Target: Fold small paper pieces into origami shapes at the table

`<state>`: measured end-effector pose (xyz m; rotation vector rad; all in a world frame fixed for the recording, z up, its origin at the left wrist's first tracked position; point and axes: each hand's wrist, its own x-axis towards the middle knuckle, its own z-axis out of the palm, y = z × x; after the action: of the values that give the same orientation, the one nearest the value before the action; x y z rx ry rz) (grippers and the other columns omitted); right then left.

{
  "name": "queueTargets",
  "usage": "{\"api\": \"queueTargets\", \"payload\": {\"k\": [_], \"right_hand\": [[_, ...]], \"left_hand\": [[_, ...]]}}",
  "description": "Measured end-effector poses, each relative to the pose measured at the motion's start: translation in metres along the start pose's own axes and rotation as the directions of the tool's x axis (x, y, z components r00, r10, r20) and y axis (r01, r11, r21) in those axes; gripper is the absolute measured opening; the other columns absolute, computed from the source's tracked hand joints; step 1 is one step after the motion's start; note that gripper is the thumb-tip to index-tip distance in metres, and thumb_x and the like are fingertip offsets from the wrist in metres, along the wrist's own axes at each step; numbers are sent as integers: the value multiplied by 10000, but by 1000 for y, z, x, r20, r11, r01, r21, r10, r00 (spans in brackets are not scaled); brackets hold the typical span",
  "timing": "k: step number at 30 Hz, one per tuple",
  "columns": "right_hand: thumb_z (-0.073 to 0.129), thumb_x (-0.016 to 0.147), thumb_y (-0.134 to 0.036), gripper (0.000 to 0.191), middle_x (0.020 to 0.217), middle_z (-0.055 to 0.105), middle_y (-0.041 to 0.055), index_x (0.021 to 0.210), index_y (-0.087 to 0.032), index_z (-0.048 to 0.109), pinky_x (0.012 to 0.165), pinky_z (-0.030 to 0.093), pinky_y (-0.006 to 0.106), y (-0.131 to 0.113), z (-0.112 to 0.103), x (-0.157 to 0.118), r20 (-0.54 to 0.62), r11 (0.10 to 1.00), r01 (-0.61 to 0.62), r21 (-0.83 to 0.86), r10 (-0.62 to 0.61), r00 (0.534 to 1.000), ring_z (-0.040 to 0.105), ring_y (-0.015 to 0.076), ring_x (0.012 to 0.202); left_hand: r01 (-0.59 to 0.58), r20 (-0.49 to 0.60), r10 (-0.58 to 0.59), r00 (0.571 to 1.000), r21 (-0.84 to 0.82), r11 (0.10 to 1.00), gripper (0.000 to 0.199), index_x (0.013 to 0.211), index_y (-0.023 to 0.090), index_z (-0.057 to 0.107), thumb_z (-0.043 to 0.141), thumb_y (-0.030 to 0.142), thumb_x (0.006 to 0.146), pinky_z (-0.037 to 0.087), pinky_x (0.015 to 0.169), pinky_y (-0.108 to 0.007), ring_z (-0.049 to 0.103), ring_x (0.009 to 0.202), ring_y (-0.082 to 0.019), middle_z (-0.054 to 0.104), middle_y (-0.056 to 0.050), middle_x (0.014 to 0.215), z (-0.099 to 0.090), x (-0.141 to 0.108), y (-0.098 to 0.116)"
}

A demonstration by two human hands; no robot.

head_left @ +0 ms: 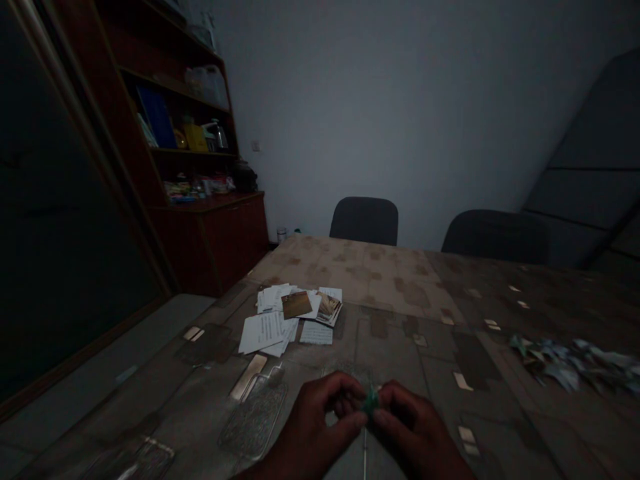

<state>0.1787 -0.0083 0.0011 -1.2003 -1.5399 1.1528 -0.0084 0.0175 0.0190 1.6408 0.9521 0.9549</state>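
Left hand (320,421), bare, broad-backed | right hand (419,427), bare | thumbs (346,431) blunt, rounded | left wrist (277,459) uncovered | too dim here for finer detail

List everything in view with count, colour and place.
Table: one, brown patterned, foreground
Green piece: one, green, front centre
Thin line, possibly a stick: one, pale, below it
Printed sheets: several, white, on table
Photos: at least two, brownish, on sheets
Crumpled scraps: many, pale, table's right
Chairs: two, dark, beyond table
Cabinet: one, dark red, left
Shelf items: several, mixed, in cabinet
Wall: one, grey, background
Large panel: one, grey, right
Left hand, right hand: two, bare, on green piece
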Motion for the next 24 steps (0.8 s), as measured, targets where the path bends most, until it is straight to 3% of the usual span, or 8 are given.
{"api": "queueTargets", "payload": {"k": [5, 10, 15, 19, 24], "right_hand": [[626, 842, -494, 340, 677, 476, -32, 690, -197, 561, 599, 383, 252, 1, -2, 0, 3, 999, 40, -27, -40, 999, 475, 158, 655], [630, 835, -524, 353, 684, 497, -26, 713, -198, 576, 610, 404, 252, -1, 1, -1, -14, 999, 44, 10, -43, 999, 494, 164, 672], [662, 797, -577, 387, 683, 558, -7, 743, -197, 614, 627, 438, 269, 0, 2, -2, -71, 995, 15, 103, -8, 997, 534, 183, 681], [637, 824, -583, 396, 705, 607, 13, 770, -191, 653, 666, 459, 294, 1, -1, -2, -8, 994, 2, 105, -1, 1000, 572, 199, 703], [636, 813, -613, 422, 697, 601, 9, 746, -197, 647, 663, 452, 298, 3, -1, -3, 3, 993, 11, 119, -12, 1000, 567, 197, 697]], "left_hand": [[-9, -50, 12, 999, 65, 998, 71, 728, 156, 685, 671, 86, 727, 457, 677, -247, 613, 706, -166, 652, -4, 700, 2, -3, 1], [-47, -61, 52, 997, 86, 995, 58, 777, 164, 686, 675, 115, 750, 469, 690, -253, 631, 716, -169, 669, -13, 732, 1, -5, 3], [-50, 8, 50, 999, 69, 996, 104, 847, 162, 653, 677, 165, 745, 476, 657, -264, 617, 689, -177, 656, -14, 711, 0, -5, 3], [-46, -22, 47, 999, 25, 999, 105, 912, 179, 668, 626, 218, 824, 472, 689, -271, 619, 745, -179, 668, -21, 774, -2, -5, 2], [-149, -51, 153, 987, 73, 986, 155, 946, 209, 697, 648, 144, 814, 461, 720, -263, 619, 764, -162, 649, -4, 812, -8, -5, 6]]}}
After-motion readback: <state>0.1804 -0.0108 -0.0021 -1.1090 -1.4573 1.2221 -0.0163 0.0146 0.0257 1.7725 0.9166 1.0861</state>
